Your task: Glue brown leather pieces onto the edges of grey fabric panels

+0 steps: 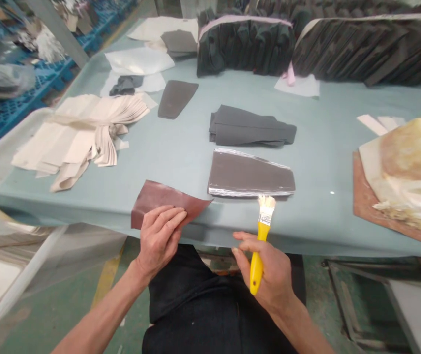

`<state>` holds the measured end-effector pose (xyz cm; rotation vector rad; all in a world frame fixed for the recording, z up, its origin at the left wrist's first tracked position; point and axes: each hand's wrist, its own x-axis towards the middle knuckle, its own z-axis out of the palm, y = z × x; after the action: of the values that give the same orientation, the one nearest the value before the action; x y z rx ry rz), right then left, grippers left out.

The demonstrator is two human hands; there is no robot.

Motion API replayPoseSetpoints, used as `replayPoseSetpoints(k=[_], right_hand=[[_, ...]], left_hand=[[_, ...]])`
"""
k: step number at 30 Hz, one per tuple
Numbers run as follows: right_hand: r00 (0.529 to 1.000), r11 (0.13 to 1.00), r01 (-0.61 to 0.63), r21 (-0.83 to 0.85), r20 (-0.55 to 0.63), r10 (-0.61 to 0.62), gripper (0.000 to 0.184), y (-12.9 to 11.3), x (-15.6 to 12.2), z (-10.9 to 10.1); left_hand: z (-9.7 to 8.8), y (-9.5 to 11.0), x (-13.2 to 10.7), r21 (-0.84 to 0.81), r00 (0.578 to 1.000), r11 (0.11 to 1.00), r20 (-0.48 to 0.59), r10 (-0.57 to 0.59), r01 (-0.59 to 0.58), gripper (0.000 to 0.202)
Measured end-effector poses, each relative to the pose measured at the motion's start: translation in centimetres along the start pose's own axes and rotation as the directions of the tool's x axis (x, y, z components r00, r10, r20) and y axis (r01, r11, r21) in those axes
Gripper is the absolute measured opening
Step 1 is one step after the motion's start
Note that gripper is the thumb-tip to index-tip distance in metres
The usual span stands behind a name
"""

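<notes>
- The left hand [158, 242] lies palm down at the lower centre of the frame. Its fingers [170, 220] are stretched out flat and close together, pressing on a reddish-brown leather piece [159, 195] that overhangs the near edge of the desk [324, 162].
- The right hand [275, 278], lower centre right, has its fingers curled tight around the yellow handle of a brush [261, 235].
- The brush bristles point up the frame and touch the near edge of a grey piece with glossy edges [251, 174].
- A stack of grey pieces [251, 129] lies just beyond it.
</notes>
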<state>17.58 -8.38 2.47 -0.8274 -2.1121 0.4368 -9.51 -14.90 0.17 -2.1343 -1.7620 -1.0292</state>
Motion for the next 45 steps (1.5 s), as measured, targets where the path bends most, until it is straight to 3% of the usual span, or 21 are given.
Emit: replayPoseSetpoints(k=[7,16,20,25,30,32,33,34,35,36,37,38,39,40,41,45], right_hand=[[0.993,0.997,-0.076,-0.014,-0.087,0.075,0.006,-1.6,1.6,0.2],[0.980,0.988,-0.150,-0.030,-0.135,0.144,0.025,-3.0,3.7,0.9],[0.969,0.965,-0.223,-0.135,-0.135,0.205,0.037,-4.1,4.7,1.7],[0.956,0.906,-0.292,-0.308,-0.115,0.269,0.026,-4.7,5.2,2.7],[0.963,0.897,-0.266,-0.352,-0.123,0.238,0.025,-4.7,5.0,3.3],[0.960,0.893,-0.278,-0.355,-0.143,0.242,0.030,-4.6,5.0,3.4],[0.958,0.892,-0.284,-0.353,-0.151,0.245,0.031,-4.5,5.0,3.4],[0.956,0.892,-0.287,-0.349,-0.155,0.247,0.031,-4.4,5.0,3.4],[0.956,0.894,-0.288,-0.343,-0.155,0.249,0.031,-4.3,5.0,3.4],[0.957,0.898,-0.285,-0.336,-0.151,0.248,0.031,-4.2,5.0,3.4],[0.959,0.902,-0.279,-0.328,-0.147,0.243,0.030,-4.1,5.0,3.5],[0.961,0.908,-0.271,-0.320,-0.142,0.237,0.030,-4.0,5.0,3.5],[0.963,0.913,-0.264,-0.312,-0.139,0.231,0.029,-3.9,4.9,3.6],[0.964,0.917,-0.259,-0.305,-0.136,0.227,0.029,-3.8,4.9,3.6],[0.965,0.919,-0.255,-0.299,-0.135,0.224,0.029,-3.8,4.9,3.7],[0.970,0.933,-0.235,-0.272,-0.120,0.210,0.024,-3.7,5.0,3.7]], left_hand=[[1.4,2.3,-1.7,-0.105,0.994,0.992,-0.077,-0.073,0.065,0.052],[2.1,2.2,-1.8,-0.134,0.993,0.988,-0.078,-0.085,0.073,0.048],[2.2,2.2,-2.1,-0.133,0.993,0.987,-0.073,-0.096,0.086,0.045],[2.6,2.4,-1.9,-0.135,0.992,0.987,-0.074,-0.102,0.091,0.042],[1.8,2.8,-1.9,-0.093,0.992,0.989,-0.024,-0.120,0.117,0.039],[0.9,2.7,-2.8,-0.103,0.987,0.984,-0.055,-0.152,0.146,0.050],[0.4,2.6,-3.4,-0.114,0.971,0.971,-0.096,-0.221,0.209,0.053],[0.0,2.5,-4.1,-0.137,0.928,0.937,-0.154,-0.340,0.321,0.050],[-0.4,2.3,-4.8,-0.187,0.839,0.864,-0.215,-0.501,0.468,0.046],[-0.7,2.1,-5.5,-0.275,0.689,0.731,-0.247,-0.682,0.625,0.042],[-0.9,1.9,-6.0,-0.381,0.501,0.550,-0.229,-0.835,0.743,0.041],[-1.0,1.8,-6.3,-0.475,0.325,0.364,-0.165,-0.931,0.801,0.043],[-0.9,1.6,-6.4,-0.540,0.201,0.211,-0.078,-0.976,0.815,0.048],[-0.8,1.5,-6.3,-0.575,0.137,0.105,0.013,-0.991,0.811,0.053],[-0.7,1.3,-6.0,-0.591,0.119,0.049,0.079,-0.990,0.805,0.058],[-0.5,0.8,-3.8,-0.611,0.138,0.009,0.165,-0.977,0.792,0.061]])
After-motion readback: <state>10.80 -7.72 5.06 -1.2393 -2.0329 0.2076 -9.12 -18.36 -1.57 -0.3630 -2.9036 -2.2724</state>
